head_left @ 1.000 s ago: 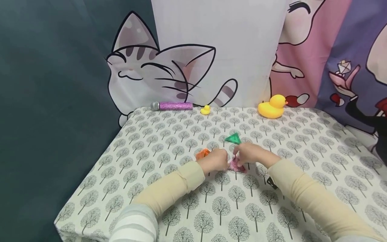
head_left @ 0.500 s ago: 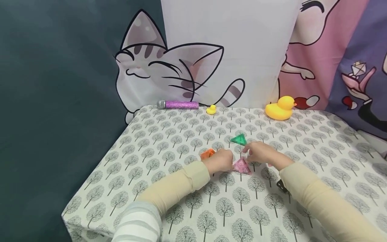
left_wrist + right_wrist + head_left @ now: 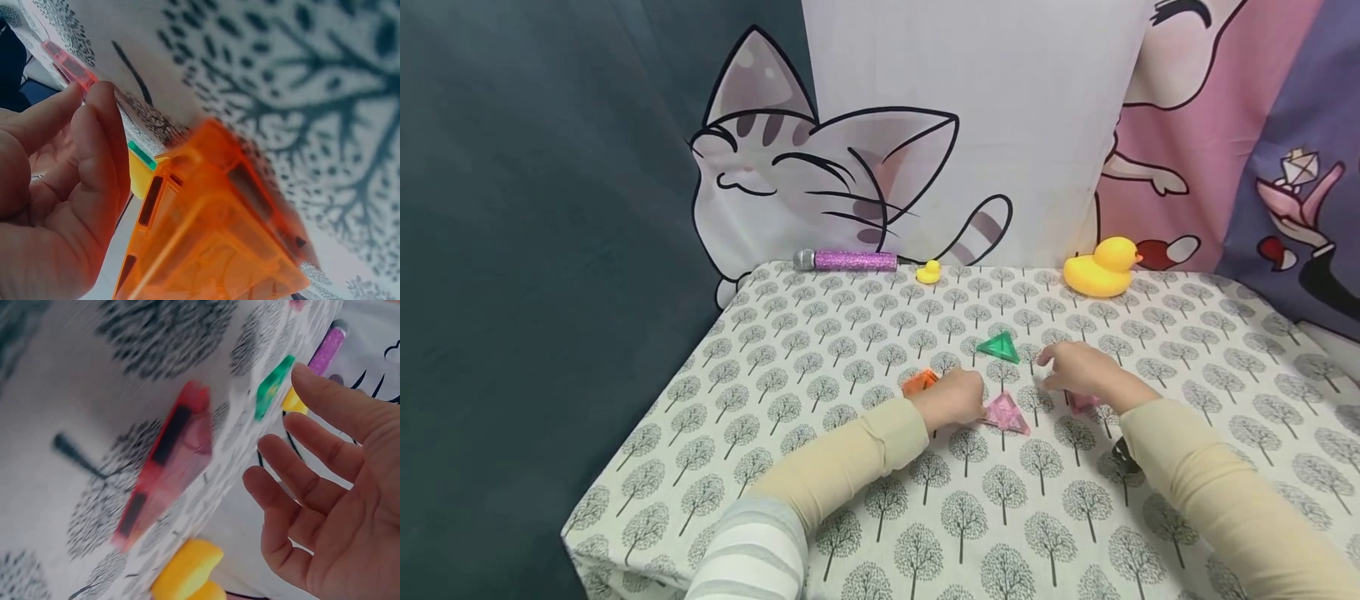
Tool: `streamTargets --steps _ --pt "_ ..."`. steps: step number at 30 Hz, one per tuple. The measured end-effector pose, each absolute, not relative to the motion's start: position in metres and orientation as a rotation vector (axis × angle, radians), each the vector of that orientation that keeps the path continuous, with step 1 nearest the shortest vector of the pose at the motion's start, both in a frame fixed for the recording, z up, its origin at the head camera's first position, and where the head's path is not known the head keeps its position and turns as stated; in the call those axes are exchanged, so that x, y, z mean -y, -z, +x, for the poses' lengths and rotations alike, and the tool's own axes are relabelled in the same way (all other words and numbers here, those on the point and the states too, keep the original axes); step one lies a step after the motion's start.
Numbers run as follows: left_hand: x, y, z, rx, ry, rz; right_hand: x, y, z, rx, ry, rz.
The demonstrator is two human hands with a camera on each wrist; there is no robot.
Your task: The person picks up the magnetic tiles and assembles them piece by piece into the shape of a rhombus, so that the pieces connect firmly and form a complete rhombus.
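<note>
My left hand [image 3: 953,398] pinches the left corner of a pink translucent triangular magnetic tile [image 3: 1006,414] on the cloth; in the left wrist view the thumb and fingertips meet at this tile [image 3: 70,67]. Close beside that hand lies an orange magnetic-tile piece [image 3: 919,382], raised to a peak and large in the left wrist view [image 3: 212,231]. My right hand [image 3: 1082,369] hovers farther right with loosely bent fingers, holding nothing. Partly hidden beneath it lies a second pink-red tile [image 3: 1082,403], also in the right wrist view [image 3: 169,465]. Behind sits a green triangular tile [image 3: 1000,347].
Tree-print cloth covers the table [image 3: 820,350]. Along its back edge stand a purple glittery microphone [image 3: 853,261], a small yellow duck [image 3: 929,272] and a large yellow duck [image 3: 1101,268]. A dark object [image 3: 1124,458] shows beside the right sleeve. Printed curtains hang behind.
My right hand has let go of the pink tile and moved right, uncovering more of it. The left hand keeps its place at the tile's corner. The head view has turned slightly left.
</note>
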State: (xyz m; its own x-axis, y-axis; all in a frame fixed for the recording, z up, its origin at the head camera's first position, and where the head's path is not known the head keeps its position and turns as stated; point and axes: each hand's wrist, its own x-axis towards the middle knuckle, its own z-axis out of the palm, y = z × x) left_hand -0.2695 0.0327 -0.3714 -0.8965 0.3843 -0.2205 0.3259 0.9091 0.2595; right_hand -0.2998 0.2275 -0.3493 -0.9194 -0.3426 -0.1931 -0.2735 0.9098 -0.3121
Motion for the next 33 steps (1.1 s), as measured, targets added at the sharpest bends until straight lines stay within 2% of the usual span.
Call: streamTargets --steps 11,19,33 --pt "-0.034 0.372 -0.271 -2.789 -0.313 0.497 -0.247 0.355 -0.305 -2.899 0.331 -0.440" --pt "-0.036 0.370 -0.269 -2.796 -0.281 0.500 -0.261 0.354 -0.305 -2.798 0.366 -0.299" --pt "-0.036 0.370 -0.272 -2.801 -0.224 0.548 -0.270 0.352 -0.305 -2.716 0.288 -0.358"
